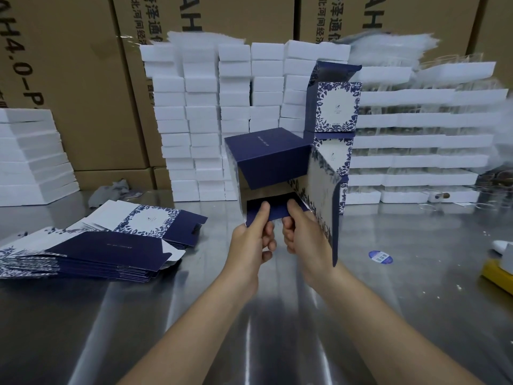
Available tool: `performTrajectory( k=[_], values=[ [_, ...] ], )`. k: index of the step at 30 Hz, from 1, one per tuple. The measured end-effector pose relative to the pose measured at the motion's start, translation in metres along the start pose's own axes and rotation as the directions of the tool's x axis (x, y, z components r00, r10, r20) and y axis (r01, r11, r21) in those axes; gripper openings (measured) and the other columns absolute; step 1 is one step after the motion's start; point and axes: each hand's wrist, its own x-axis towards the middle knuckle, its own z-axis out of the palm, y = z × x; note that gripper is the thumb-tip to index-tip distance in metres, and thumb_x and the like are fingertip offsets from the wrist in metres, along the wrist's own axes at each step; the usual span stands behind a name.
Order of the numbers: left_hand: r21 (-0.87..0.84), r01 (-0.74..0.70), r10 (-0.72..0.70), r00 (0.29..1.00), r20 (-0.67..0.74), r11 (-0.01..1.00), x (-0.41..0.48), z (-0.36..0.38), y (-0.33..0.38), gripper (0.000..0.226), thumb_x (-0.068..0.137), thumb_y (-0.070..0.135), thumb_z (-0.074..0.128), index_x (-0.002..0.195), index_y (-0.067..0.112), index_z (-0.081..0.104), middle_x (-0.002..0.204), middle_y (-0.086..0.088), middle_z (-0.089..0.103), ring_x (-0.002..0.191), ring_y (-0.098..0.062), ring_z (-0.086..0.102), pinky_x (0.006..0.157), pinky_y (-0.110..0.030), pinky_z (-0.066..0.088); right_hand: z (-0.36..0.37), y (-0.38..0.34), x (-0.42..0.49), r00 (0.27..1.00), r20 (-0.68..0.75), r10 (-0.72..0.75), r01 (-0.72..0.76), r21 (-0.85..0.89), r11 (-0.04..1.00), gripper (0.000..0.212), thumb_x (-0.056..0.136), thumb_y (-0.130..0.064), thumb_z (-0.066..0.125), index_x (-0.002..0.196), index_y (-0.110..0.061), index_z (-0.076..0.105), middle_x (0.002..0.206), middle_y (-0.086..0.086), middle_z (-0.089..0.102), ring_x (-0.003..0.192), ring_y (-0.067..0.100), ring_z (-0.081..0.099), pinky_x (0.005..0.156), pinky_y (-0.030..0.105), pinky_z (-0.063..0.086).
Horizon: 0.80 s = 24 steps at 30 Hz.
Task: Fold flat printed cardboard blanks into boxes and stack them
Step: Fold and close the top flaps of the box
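A half-opened navy and white floral cardboard box point(273, 159) is held up over the middle of the steel table. My left hand point(254, 237) pinches its lower navy flap point(274, 211) with thumb on top. My right hand point(301, 232) grips the same flap beside it, with the white floral side panel point(323, 201) hanging at its right. A pile of flat printed blanks point(91, 245) lies on the table at the left. Behind the held box, folded boxes point(334, 109) stand stacked in a column.
White foam blocks point(211, 120) are stacked in a wall at the back, with more at the left point(30, 157) and trays at the right point(422, 140). Brown cartons point(77, 79) rise behind. A blue sticker point(381, 257) and a yellow object point(497, 275) lie on the steel table point(249, 315).
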Motion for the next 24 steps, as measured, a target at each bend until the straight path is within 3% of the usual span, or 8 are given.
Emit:
performTrajectory(
  k=[5,10,12,15,19,22,24],
  values=[
    [0.003,-0.002,0.002,1.0,-0.004,1.0,0.002,-0.001,0.0,0.044,0.104,0.044,0.061,0.067,0.021,0.055,0.059,0.006,0.049,0.05,-0.01,0.046,0.065,-0.027,0.041,0.003,0.0,-0.001,0.998,0.019,-0.056,0.057,-0.036,0.998,0.044,0.104,-0.038,0.061,0.069,-0.018,0.042,0.054,-0.005,0.037,0.042,0.004,0.034,0.041,0.015,0.03],
    [0.052,-0.006,0.004,0.999,0.033,0.999,0.001,-0.001,0.001,0.057,0.098,0.055,0.065,0.051,0.026,0.052,0.057,0.004,0.046,0.053,-0.01,0.046,0.066,-0.026,0.043,0.001,0.001,0.0,0.995,0.04,0.087,-0.086,-0.009,0.996,0.049,0.102,-0.04,0.062,0.06,-0.02,0.046,0.05,-0.004,0.045,0.043,0.007,0.038,0.048,0.02,0.034],
    [0.08,-0.038,0.035,0.999,0.035,0.996,0.001,0.002,-0.002,0.064,0.101,0.059,0.057,0.048,0.025,0.051,0.056,0.002,0.048,0.052,-0.01,0.047,0.065,-0.025,0.044,0.002,0.003,0.0,0.997,0.039,0.068,-0.068,0.0,0.998,0.052,0.102,-0.038,0.061,0.057,-0.021,0.045,0.05,-0.003,0.044,0.043,0.008,0.039,0.05,0.022,0.035],
    [0.089,-0.062,0.06,0.998,0.021,0.994,0.004,0.003,-0.007,0.073,0.109,0.053,0.043,0.042,0.024,0.048,0.052,0.002,0.052,0.048,-0.01,0.049,0.062,-0.024,0.045,0.005,0.008,0.002,0.997,0.078,0.0,0.0,0.002,1.0,0.061,0.104,-0.032,0.061,0.045,-0.023,0.047,0.044,-0.001,0.047,0.036,0.008,0.044,0.04,0.016,0.034],
    [0.086,-0.04,0.041,0.999,-0.016,0.995,0.01,-0.003,-0.001,0.072,0.108,0.053,0.043,0.042,0.024,0.047,0.05,0.001,0.051,0.047,-0.01,0.05,0.064,-0.027,0.046,0.003,0.01,0.008,0.984,0.174,-0.038,0.052,-0.077,0.996,0.052,0.101,-0.044,0.066,0.056,-0.021,0.053,0.049,-0.003,0.051,0.04,0.007,0.043,0.042,0.016,0.035],
    [0.016,-0.01,0.012,0.995,-0.096,1.0,0.015,-0.01,0.004,0.064,0.108,0.055,0.044,0.056,0.022,0.057,0.055,0.0,0.052,0.052,-0.015,0.051,0.065,-0.03,0.045,0.0,0.013,0.012,0.959,0.275,-0.066,0.102,-0.117,0.988,0.043,0.099,-0.03,0.066,0.057,-0.022,0.067,0.05,-0.007,0.058,0.044,0.006,0.048,0.044,0.017,0.036],
    [-0.003,-0.01,0.009,0.992,-0.127,1.0,0.018,-0.016,0.008,0.046,0.11,0.046,0.046,0.079,0.017,0.064,0.076,-0.009,0.062,0.069,-0.027,0.055,0.074,-0.037,0.045,-0.002,0.01,0.011,0.949,0.307,-0.075,0.149,-0.226,0.963,0.018,0.081,-0.025,0.061,0.069,-0.026,0.074,0.055,-0.006,0.062,0.048,0.009,0.052,0.045,0.02,0.035]
  ],
)
